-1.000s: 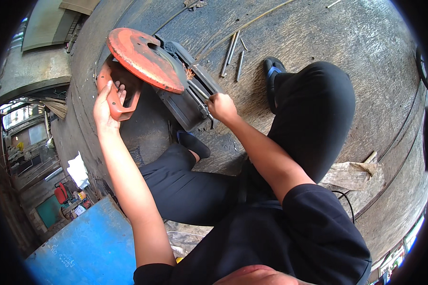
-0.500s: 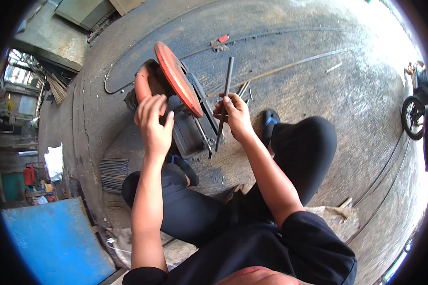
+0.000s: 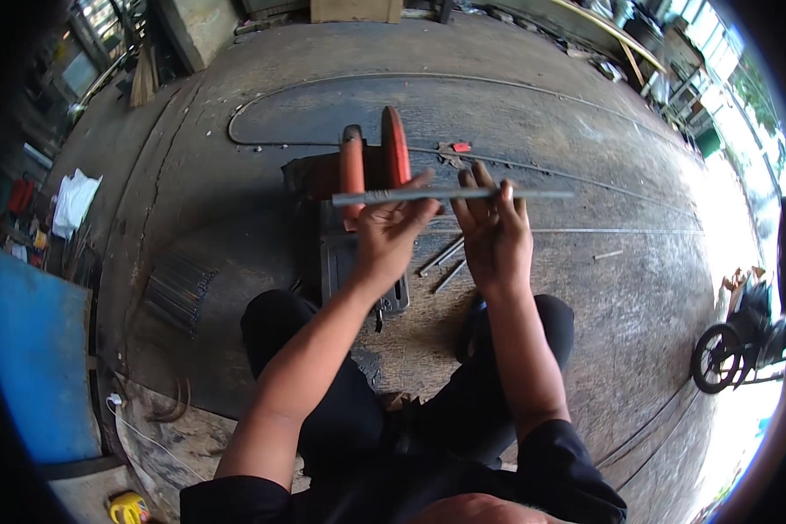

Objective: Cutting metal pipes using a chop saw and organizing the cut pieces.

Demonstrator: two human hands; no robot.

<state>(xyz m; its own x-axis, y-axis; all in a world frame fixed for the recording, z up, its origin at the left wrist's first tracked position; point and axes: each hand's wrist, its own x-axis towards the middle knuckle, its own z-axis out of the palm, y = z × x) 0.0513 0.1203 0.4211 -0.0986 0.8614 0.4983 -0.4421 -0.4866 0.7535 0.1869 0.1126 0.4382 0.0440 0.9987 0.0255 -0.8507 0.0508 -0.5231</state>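
Both of my hands hold one grey metal rod [image 3: 541,194] level in front of me. My left hand [image 3: 391,234] grips it near its left end, and my right hand [image 3: 496,231] pinches it at the middle with the fingers spread. Just behind the rod stands a cut-off saw [image 3: 358,253] with an orange blade guard [image 3: 396,147] and an orange handle. A few short cut rod pieces [image 3: 441,262] lie on the floor between my hands. My dark-trousered knees are drawn up below.
A bundle of thin dark rods [image 3: 176,290] lies on the concrete floor at the left. A blue panel [image 3: 26,358] stands at the far left, a white cloth [image 3: 72,199] beyond it. A wheeled cart [image 3: 725,354] sits at the right edge, and a yellow bottle [image 3: 129,507] at bottom left.
My left hand left the saw handle and joined the right hand on the rod, which swung from upright to level. The view shifted so the saw sits centred.
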